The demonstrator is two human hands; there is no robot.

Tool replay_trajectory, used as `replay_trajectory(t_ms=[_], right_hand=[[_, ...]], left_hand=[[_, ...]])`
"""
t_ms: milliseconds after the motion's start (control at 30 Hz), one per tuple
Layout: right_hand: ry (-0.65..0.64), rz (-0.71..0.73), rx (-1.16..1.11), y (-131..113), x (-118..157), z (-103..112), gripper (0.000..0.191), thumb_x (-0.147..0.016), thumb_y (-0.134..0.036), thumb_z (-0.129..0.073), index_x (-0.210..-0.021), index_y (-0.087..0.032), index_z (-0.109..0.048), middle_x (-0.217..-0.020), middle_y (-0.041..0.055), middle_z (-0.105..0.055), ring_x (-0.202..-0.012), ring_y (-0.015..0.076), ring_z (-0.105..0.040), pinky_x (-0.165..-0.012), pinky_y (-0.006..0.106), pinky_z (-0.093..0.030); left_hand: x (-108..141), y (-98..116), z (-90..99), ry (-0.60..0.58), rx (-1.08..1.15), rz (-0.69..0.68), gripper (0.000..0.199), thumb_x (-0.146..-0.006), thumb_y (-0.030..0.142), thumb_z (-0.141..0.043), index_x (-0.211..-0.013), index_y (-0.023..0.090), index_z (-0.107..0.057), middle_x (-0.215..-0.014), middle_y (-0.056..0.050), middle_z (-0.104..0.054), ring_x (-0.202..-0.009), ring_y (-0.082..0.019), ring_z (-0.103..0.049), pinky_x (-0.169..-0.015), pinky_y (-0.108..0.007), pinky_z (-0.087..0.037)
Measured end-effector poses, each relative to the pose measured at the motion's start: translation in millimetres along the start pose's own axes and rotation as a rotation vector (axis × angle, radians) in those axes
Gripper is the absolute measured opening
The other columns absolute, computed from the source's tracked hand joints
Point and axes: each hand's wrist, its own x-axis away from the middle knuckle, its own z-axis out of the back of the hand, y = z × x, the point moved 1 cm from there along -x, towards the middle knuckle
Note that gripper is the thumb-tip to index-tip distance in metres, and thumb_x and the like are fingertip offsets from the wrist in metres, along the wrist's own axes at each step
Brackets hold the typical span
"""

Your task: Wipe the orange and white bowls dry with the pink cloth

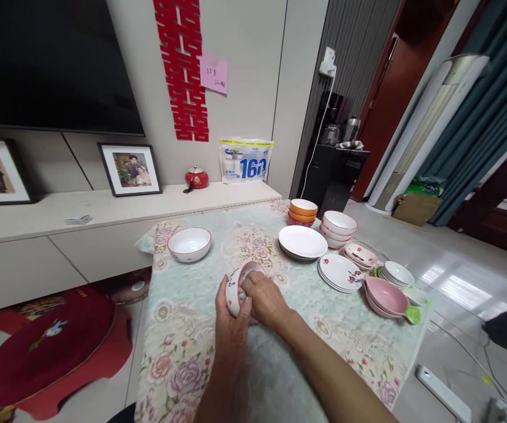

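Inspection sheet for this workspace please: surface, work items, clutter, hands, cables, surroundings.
Surface: floral cloth, rippled in places.
Work items: red-rimmed bowl, held tilted; second bowl upright on the cloth, beyond and left.
Clutter: orange bowls, white plates, flowered plates and pink bowls, stacked toward the right.
Hands: left hand grips the red-rimmed bowl; right hand reaches inside, fingertips hidden.
Cables: white cable hanging from wall plug; power strip on floor, right.
Surroundings: red stool left; cabinet behind.
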Motion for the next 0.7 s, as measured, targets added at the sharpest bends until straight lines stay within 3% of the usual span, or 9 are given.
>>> replay_trajectory(t_ms=[100, 200, 300, 367, 433, 533, 600, 700], right_hand=[[-0.124, -0.047, -0.238, -1, 3, 3, 0.01, -0.077, -0.022, -0.063, -0.086, -0.018, -0.065, -0.089, 0.0034, -0.062, -0.075, 0.0167, -0.053, -0.066, 0.026, -0.038], [-0.235, -0.009, -0.662, 0, 7, 12, 0.014, -0.074, -0.014, -0.055, -0.083, -0.018, -0.065, -0.084, -0.0005, -0.062, -0.076, 0.015, -0.054, -0.069, 0.025, -0.039], [-0.287, -0.046, -1.109, 3, 10, 16, 0.03, -0.073, -0.014, -0.051, -0.1, -0.018, -0.063, -0.085, -0.0014, -0.06, -0.081, 0.0152, -0.053, -0.071, 0.023, -0.041], [-0.29, -0.058, -1.265, 3, 13, 17, 0.039, -0.071, -0.014, -0.049, -0.108, -0.019, -0.06, -0.088, -0.0012, -0.058, -0.081, 0.0147, -0.052, -0.07, 0.023, -0.041], [-0.317, -0.007, -1.221, 1, 16, 19, 0.033, -0.069, -0.012, -0.048, -0.099, -0.018, -0.061, -0.089, -0.0008, -0.056, -0.081, 0.0143, -0.051, -0.072, 0.024, -0.041], [-0.344, 0.138, -0.808, -7, 22, 22, 0.015, -0.075, -0.01, -0.048, -0.082, -0.017, -0.06, -0.089, 0.0015, -0.056, -0.087, 0.0164, -0.05, -0.083, 0.03, -0.041], [-0.305, 0.18, -0.478, -14, 26, 22, 0.019, -0.08, -0.01, -0.049, -0.09, -0.018, -0.063, -0.099, 0.005, -0.06, -0.096, 0.0203, -0.051, -0.092, 0.039, -0.039], [-0.193, 0.147, -0.146, -25, 30, 17, 0.04, -0.076, -0.011, -0.057, -0.116, -0.019, -0.06, -0.121, 0.0122, -0.059, -0.112, 0.0274, -0.049, -0.102, 0.052, -0.032]], left_hand=[[-1, -5, 2.3, 0.021, -0.098, -0.102, 0.081, -0.076, 0.041, -0.069, -0.148, 0.017, -0.038, -0.148, -0.015, -0.044, -0.136, -0.031, -0.046, -0.113, -0.042, -0.039], [-1, -6, 3.8, 0.011, -0.113, -0.141, 0.083, -0.077, 0.044, -0.068, -0.149, 0.017, -0.037, -0.146, -0.016, -0.044, -0.135, -0.032, -0.046, -0.113, -0.045, -0.037], [0, 0, 4.9, -0.031, -0.015, -0.086, 0.083, -0.08, 0.047, -0.065, -0.15, 0.015, -0.033, -0.144, -0.018, -0.048, -0.129, -0.031, -0.052, -0.108, -0.042, -0.043], [1, 7, 6.1, -0.041, 0.017, -0.038, 0.082, -0.082, 0.046, -0.064, -0.15, 0.015, -0.032, -0.143, -0.018, -0.051, -0.126, -0.03, -0.056, -0.106, -0.04, -0.045], [1, 14, 8.5, 0.0, 0.008, -0.014, 0.08, -0.082, 0.046, -0.065, -0.15, 0.016, -0.034, -0.143, -0.017, -0.052, -0.126, -0.03, -0.056, -0.106, -0.039, -0.046], [0, 20, 14.1, 0.131, -0.051, -0.007, 0.074, -0.084, 0.046, -0.062, -0.147, 0.017, -0.04, -0.142, -0.015, -0.053, -0.125, -0.03, -0.056, -0.106, -0.04, -0.045], [-2, 22, 18.5, 0.195, -0.102, -0.006, 0.072, -0.083, 0.048, -0.061, -0.146, 0.016, -0.043, -0.142, -0.015, -0.053, -0.125, -0.031, -0.056, -0.107, -0.042, -0.044], [-6, 21, 24.1, 0.231, -0.152, 0.0, 0.073, -0.083, 0.051, -0.061, -0.145, 0.015, -0.044, -0.143, -0.015, -0.051, -0.128, -0.032, -0.052, -0.11, -0.044, -0.041]])
